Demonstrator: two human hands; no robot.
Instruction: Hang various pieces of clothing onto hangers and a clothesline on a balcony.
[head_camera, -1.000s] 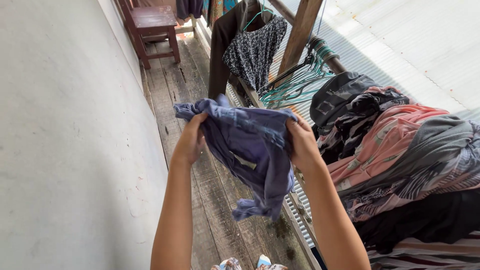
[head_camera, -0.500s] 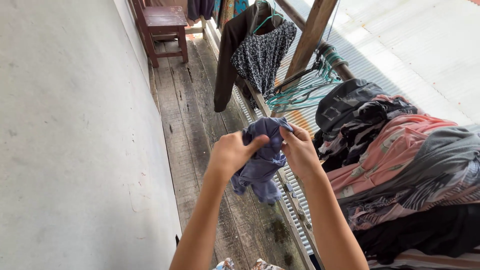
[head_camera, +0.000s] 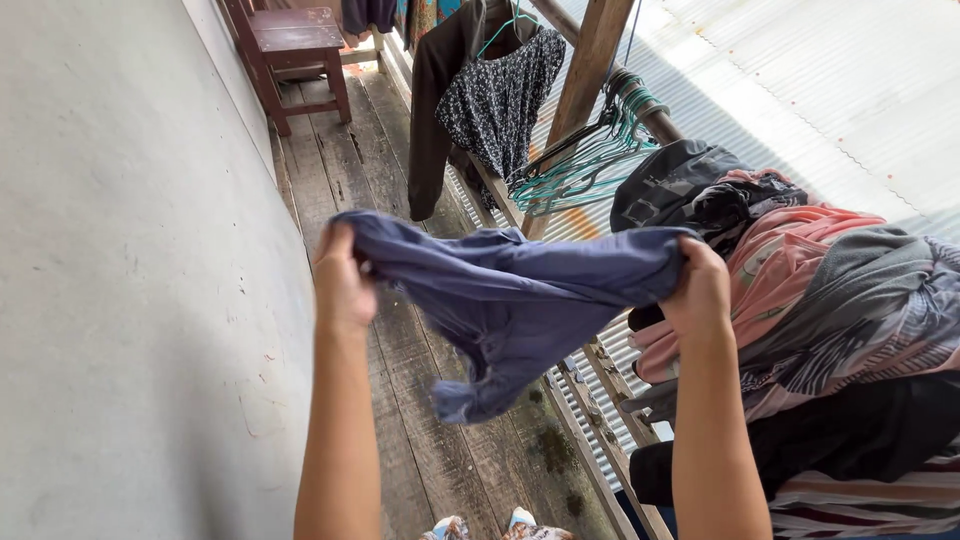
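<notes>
- Far left, a plain grey wall (head_camera: 120, 300) runs alongside you, with the plank floor (head_camera: 400, 400) of a narrow walkway beside it and a small dark-red wooden stool (head_camera: 300, 50) at the far end.
- Your left hand (head_camera: 343, 285) is up at chest height, grip pinched tight on one end of a blue garment (head_camera: 510, 290); the cloth bunches over the knuckles there.
- The garment is stretched flat between both hands, its top edge taut, while the loose middle sags and a tail of cloth hangs toward the floor.
- Your right hand (head_camera: 697, 290) mirrors the left, grip closed on the other end of the garment, just in front of the heap of laundry (head_camera: 800, 300).
- By my read, you're at the spreading-out stage: the piece is opened wide and held by its two ends, clear of everything else.
- What comes after looks like it calls for a hanger or a bare stretch of rail; a bunch of teal hangers (head_camera: 590, 160) sits on the railing (head_camera: 650, 115) just past your right hand, within reach.
- Further along, a dark long-sleeved top and a speckled black top (head_camera: 500, 95) hang on hangers.
- Far right, the heap of pink, grey and black clothes is draped over the railing, near your right forearm.
</notes>
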